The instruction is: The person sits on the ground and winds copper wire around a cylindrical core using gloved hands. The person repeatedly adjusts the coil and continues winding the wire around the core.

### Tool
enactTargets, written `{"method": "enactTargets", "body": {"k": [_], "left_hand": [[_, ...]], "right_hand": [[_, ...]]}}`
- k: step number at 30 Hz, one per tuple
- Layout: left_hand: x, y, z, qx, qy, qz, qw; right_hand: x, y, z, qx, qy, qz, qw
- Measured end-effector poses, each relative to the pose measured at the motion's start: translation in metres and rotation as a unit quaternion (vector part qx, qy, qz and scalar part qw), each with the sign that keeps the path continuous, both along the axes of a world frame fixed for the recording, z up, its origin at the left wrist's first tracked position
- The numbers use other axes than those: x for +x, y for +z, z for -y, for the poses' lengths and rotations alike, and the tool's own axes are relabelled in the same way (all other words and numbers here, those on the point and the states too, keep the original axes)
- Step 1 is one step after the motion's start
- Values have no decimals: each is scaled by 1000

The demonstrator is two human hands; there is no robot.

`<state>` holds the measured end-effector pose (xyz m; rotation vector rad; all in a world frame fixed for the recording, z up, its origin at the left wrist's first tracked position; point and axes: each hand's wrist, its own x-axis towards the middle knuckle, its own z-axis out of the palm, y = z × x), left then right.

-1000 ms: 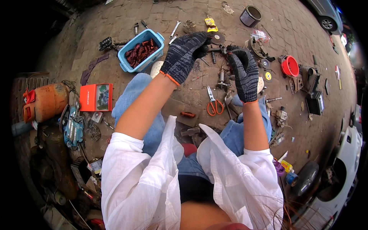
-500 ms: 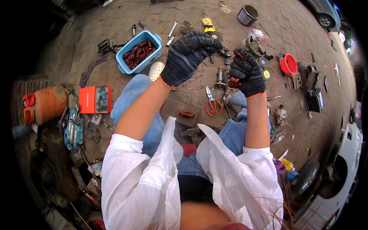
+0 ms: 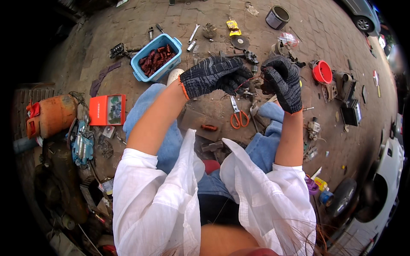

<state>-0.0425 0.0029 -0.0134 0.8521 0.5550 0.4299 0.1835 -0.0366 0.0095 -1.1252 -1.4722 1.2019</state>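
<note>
Both my hands wear dark grey knitted gloves with orange cuffs. My left hand is closed, its fingertips pinching the end of a thin reddish copper wire. That wire runs across to my right hand, which is curled around a small copper wire coil, mostly hidden by the glove. Below the hands lie orange-handled scissors on the ground. A short copper coil piece rests on a flat dark board between my knees, near a hammer.
A light blue bin of copper-coloured coils stands ahead on the left. Beyond it are a wrench and a grinding disc. To the right sit a red bowl and metal parts; at left, an orange gas cylinder and a red box.
My left hand has come down, its fingers now pointing toward the right hand. My right hand has turned and shifted slightly right. A strand of wire now shows between them.
</note>
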Motion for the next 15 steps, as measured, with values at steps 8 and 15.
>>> {"method": "enactTargets", "body": {"k": [8,15], "left_hand": [[12,18,15,43,-27,8,999],[25,2,20,342,152,-72,925]], "right_hand": [[-7,2,2,95,-9,69,993],[-12,-5,-1,57,-75,44,995]]}}
